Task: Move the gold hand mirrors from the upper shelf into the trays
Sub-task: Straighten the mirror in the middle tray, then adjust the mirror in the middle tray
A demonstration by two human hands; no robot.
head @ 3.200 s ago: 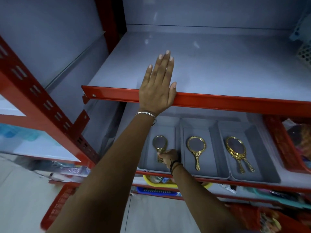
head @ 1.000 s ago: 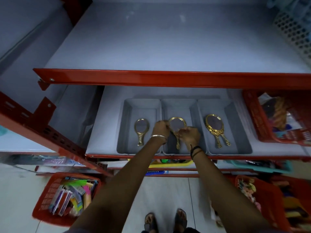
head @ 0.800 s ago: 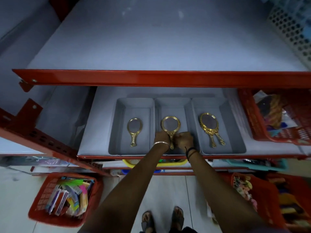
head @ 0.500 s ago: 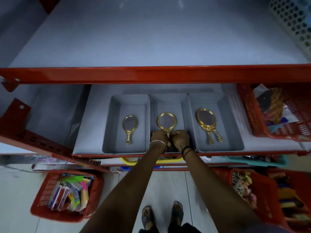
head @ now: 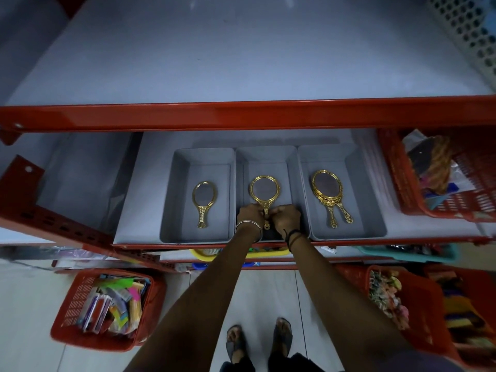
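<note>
Upper shelf (head: 241, 57): grey board, red front rail, bare surface in view. White perforated basket (head: 467, 30) at its right end.

Lower shelf: three grey trays side by side, touching. Left tray (head: 177, 200) holds one small oval gold mirror (head: 204, 202), handle toward the person. Middle tray (head: 265, 159) holds a round gold mirror (head: 265, 190). Right tray (head: 359, 200) holds oval gold mirrors (head: 327, 194) stacked, two handles splayed apart.

Red basket (head: 397, 178) at right of the trays; another red basket (head: 75, 312) on the floor, full of coloured packets.

Left hand (head: 249, 214) and right hand (head: 285, 217), fingers curled, both pinch the round mirror's handle from either side. Bangle on left wrist, dark bands on right.
</note>
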